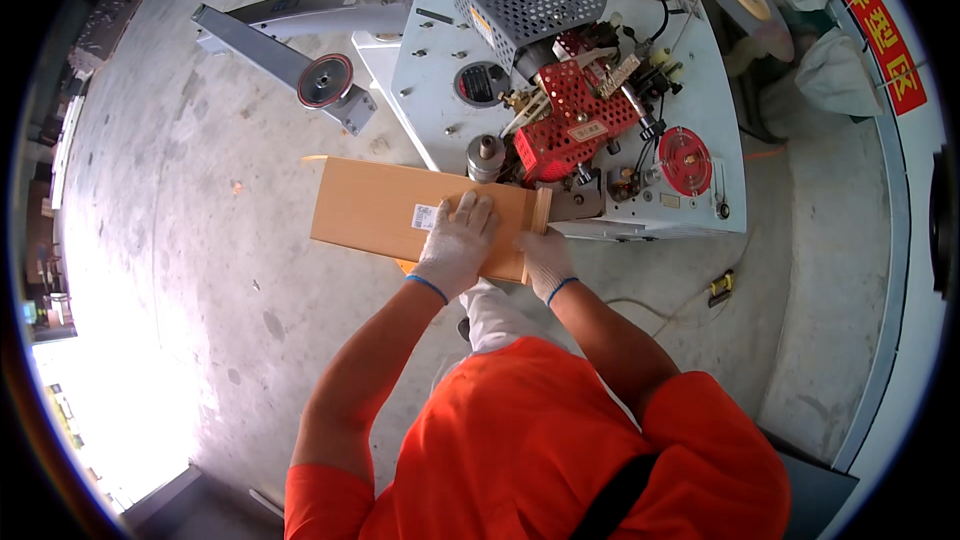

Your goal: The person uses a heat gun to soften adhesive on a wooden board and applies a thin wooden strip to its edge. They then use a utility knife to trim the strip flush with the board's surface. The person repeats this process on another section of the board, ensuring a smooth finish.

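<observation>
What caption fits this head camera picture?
Gloved left hand and right hand press a wooden panel against a white machine.

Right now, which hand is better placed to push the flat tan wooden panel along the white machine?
Left hand: it lies flat on the flat tan wooden panel. Right hand only grips its near edge.

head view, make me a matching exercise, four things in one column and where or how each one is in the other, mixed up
Things:
1. left hand
2. right hand
3. white label
4. red perforated housing

Places or states:
A. on the white machine, behind the board's right end
B. spread flat on top of the wooden board
C. stuck on the board's top face, just left of a glove
D. at the board's right end, by the near corner

Pairs: 1-B, 2-D, 3-C, 4-A
</observation>
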Action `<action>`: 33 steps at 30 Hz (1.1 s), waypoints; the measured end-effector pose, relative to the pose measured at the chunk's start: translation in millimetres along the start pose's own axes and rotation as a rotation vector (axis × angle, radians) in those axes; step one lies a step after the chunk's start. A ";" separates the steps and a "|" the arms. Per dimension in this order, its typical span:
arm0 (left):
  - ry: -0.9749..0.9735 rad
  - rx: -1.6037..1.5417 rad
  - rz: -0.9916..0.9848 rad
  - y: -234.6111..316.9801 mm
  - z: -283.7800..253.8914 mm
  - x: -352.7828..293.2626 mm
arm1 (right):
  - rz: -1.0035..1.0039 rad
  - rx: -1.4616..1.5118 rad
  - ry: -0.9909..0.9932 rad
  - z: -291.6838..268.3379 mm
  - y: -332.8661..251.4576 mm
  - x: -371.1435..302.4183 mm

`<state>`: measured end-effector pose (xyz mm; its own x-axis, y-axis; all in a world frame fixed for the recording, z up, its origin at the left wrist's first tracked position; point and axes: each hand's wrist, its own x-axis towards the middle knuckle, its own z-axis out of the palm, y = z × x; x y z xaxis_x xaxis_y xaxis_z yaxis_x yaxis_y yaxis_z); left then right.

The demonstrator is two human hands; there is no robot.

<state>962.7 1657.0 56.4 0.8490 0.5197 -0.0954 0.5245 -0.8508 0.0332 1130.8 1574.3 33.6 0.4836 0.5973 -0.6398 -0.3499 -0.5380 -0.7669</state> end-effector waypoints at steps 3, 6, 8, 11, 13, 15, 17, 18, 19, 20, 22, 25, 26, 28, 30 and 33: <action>0.001 0.016 -0.002 -4.5 -3.0 -4.3 | 0.009 -0.047 -0.067 -1.1 7.8 -9.3; -0.029 0.045 -0.008 -6.4 -7.6 -5.0 | 0.003 -0.110 -0.056 3.4 16.3 -2.5; -0.071 0.040 -0.012 -7.1 -13.2 -4.2 | -0.027 -0.097 -0.054 6.6 22.5 3.0; -0.134 0.020 -0.017 -8.9 -20.4 -3.9 | -0.070 -0.064 -0.077 8.5 27.5 3.6; -0.156 0.043 -0.018 -11.8 -20.5 -4.9 | -0.084 -0.114 -0.059 13.5 22.8 1.6; -0.166 0.040 -0.021 -15.4 -21.8 -6.7 | -0.023 -0.091 -0.074 19.0 18.2 -0.2; -0.180 0.037 -0.023 -17.4 -22.7 -8.0 | 0.005 -0.077 -0.083 22.1 14.9 -2.4; -0.188 0.036 -0.024 -18.5 -22.9 -7.7 | 0.002 -0.076 -0.084 23.1 13.5 -3.0; -0.196 0.034 -0.026 -19.4 -23.0 -7.6 | -0.001 -0.075 -0.086 24.1 12.5 -4.3; -0.189 0.036 -0.025 -20.7 -22.7 -8.2 | -0.001 -0.053 -0.085 26.3 9.9 -7.3; -0.173 0.041 -0.026 -22.7 -22.1 -11.0 | -0.002 -0.010 -0.085 30.9 4.3 -13.5; -0.183 0.046 -0.019 -26.6 -25.5 -9.6 | 0.005 -0.133 -0.063 32.6 1.8 -11.4; -0.178 0.054 -0.021 -27.3 -25.6 -10.5 | -0.001 -0.107 -0.060 34.9 6.1 -7.9; -0.170 0.072 -0.023 -28.8 -24.8 -13.0 | -0.012 -0.052 -0.056 40.0 16.2 -0.1; -0.160 0.072 -0.023 -32.2 -22.7 -15.0 | 0.001 -0.084 -0.047 42.7 10.2 -5.1; -0.146 0.081 -0.017 -37.4 -20.6 -17.1 | 0.035 -0.101 -0.047 45.9 0.9 -12.4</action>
<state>929.8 1681.5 77.3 0.8183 0.5226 -0.2393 0.5273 -0.8483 -0.0492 1087.7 1593.7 38.5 0.4334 0.6032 -0.6695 -0.2817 -0.6150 -0.7365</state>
